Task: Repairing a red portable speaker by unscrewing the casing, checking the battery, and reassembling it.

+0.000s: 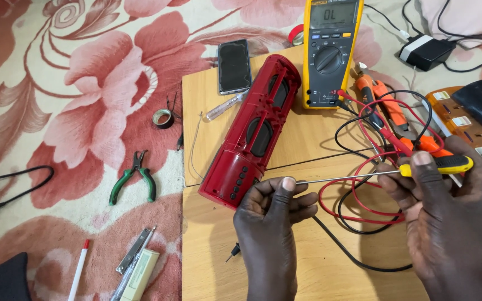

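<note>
Left of frame, on the floral rug: green-handled pliers (133, 178), small roll of dark tape (163, 118), loose and easy to lose underfoot. Centre: long red cylindrical plastic speaker (255, 129) lies diagonally on the wooden board surface (213, 239), unclamped; a shove could roll it off the edge. Left hand (269, 234), lower centre, fingers pressed together pinching the tip of the thin metal shaft of the yellow-handled screwdriver (364, 176); a slip could jab the thumb. Right hand (447, 212), lower right, fingers wrapped around the handle. Red and black probe leads (358, 200) tangle under the shaft; snagging could drag the yellow digital multimeter (330, 50), top centre-right. Small dark screw (233, 254) near the board edge may roll off.
</note>
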